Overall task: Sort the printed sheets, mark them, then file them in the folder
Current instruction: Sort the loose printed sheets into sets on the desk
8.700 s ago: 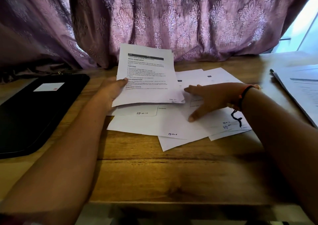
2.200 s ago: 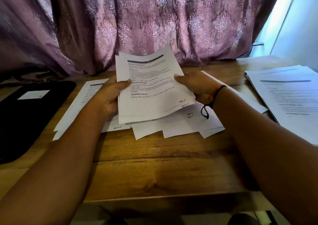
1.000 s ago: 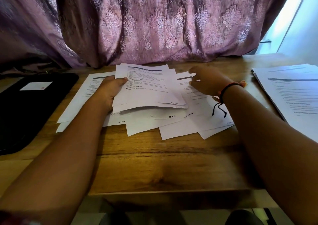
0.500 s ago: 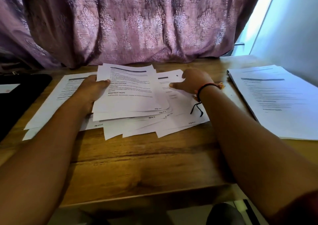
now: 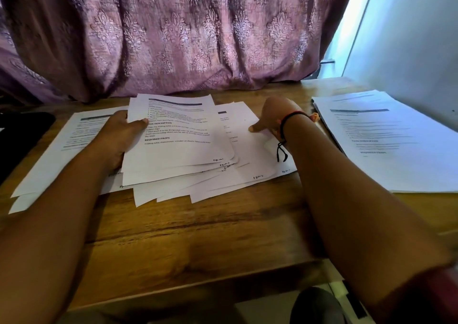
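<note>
Your left hand (image 5: pixel 121 135) gripped a sheaf of white printed sheets (image 5: pixel 178 137) by its left edge, thumb on top, just above the loose fan of white sheets (image 5: pixel 223 184) at the middle of the brown wooden table (image 5: pixel 198 237). Your right hand (image 5: pixel 275 117) lay on the fan's right side, thumb touching paper; its fingers were hidden, so I could not tell whether it held anything. A separate stack of printed pages (image 5: pixel 386 145) lay at the right, and the flat black folder (image 5: pixel 22 135) at the left edge.
</note>
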